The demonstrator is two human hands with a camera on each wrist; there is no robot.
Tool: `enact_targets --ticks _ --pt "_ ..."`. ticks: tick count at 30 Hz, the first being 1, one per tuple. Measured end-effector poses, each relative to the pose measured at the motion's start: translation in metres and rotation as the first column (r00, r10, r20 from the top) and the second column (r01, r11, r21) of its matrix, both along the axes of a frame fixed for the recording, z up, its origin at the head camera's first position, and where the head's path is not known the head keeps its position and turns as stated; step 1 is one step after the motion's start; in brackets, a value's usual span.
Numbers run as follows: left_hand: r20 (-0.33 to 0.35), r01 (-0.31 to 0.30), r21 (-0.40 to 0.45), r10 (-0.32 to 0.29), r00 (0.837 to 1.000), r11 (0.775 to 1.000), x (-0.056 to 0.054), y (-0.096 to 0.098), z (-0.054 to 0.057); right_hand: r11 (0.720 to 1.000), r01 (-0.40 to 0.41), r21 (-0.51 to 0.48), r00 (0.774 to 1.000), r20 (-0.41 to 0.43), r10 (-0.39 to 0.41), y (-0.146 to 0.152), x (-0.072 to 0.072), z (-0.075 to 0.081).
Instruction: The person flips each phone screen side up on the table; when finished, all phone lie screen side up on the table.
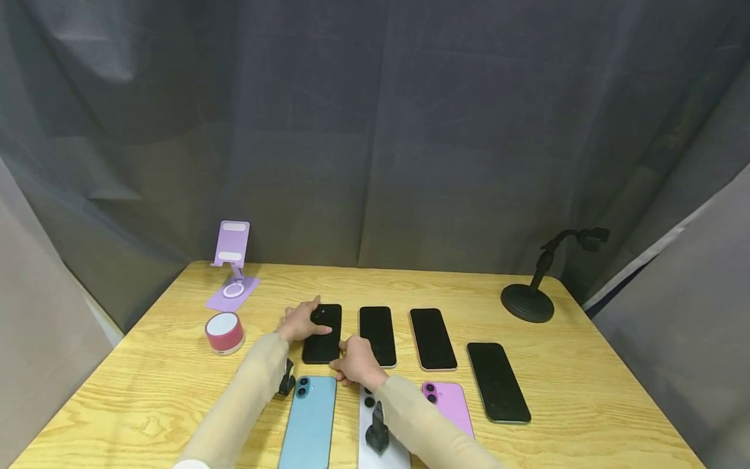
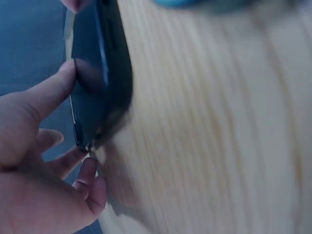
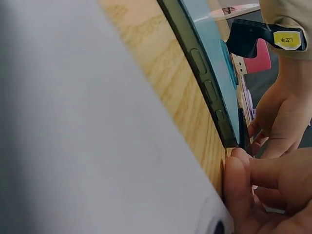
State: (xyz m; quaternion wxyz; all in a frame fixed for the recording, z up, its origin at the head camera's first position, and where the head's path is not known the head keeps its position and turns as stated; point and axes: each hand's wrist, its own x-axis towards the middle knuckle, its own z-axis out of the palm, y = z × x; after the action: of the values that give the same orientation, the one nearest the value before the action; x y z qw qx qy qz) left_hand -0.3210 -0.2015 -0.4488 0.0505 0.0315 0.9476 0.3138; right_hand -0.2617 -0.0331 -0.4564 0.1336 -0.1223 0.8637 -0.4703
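Observation:
A black smartphone [image 1: 322, 350] lies back up, its camera lenses at the far left corner. My left hand [image 1: 300, 324] grips its far left part; in the left wrist view the thumb rests on the phone's back [image 2: 87, 92] and the other fingers curl at its end. At the near right corner, my right hand [image 1: 357, 360] pinches the phone's edge with bent fingers. Below the hands lie a light blue phone [image 1: 310, 423] and a white phone [image 1: 383, 459], both back up. The right forearm partly hides the white one.
Face-up phones with black screens [image 1: 377, 335] [image 1: 433, 339] [image 1: 498, 383] lie to the right. A pink-purple phone [image 1: 454, 407] is partly behind the right sleeve. A purple stand [image 1: 232, 244] and a pink round device [image 1: 224, 335] stand left, a black stand [image 1: 527, 303] at the back right.

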Motion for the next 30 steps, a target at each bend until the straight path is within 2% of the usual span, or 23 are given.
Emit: enact_targets --ticks 4,13,17,25,30 --pt "-0.015 0.008 0.039 -0.008 1.000 0.999 -0.0020 0.0016 0.0003 1.000 0.009 -0.001 1.000 0.008 -0.009 -0.0007 -0.0004 -0.0014" --pt "0.013 -0.052 0.086 0.051 0.999 0.995 0.0000 0.0024 0.0008 1.000 0.018 -0.001 1.000 0.008 -0.018 -0.0023 0.0025 -0.0012" --pt "0.026 -0.082 0.132 0.079 0.997 0.988 -0.0010 0.0017 -0.0002 1.000 0.019 -0.006 1.000 0.009 -0.019 -0.0021 0.0048 -0.0005" --pt "-0.122 -0.072 0.185 0.096 0.988 0.980 -0.0030 0.0011 -0.0003 1.000 0.007 -0.022 0.999 0.039 -0.006 -0.0006 0.0045 0.0002" --pt "-0.109 -0.094 0.197 0.117 0.987 0.976 -0.0032 0.0005 -0.0025 1.000 0.005 -0.012 0.999 0.037 -0.005 -0.0013 0.0040 -0.0003"
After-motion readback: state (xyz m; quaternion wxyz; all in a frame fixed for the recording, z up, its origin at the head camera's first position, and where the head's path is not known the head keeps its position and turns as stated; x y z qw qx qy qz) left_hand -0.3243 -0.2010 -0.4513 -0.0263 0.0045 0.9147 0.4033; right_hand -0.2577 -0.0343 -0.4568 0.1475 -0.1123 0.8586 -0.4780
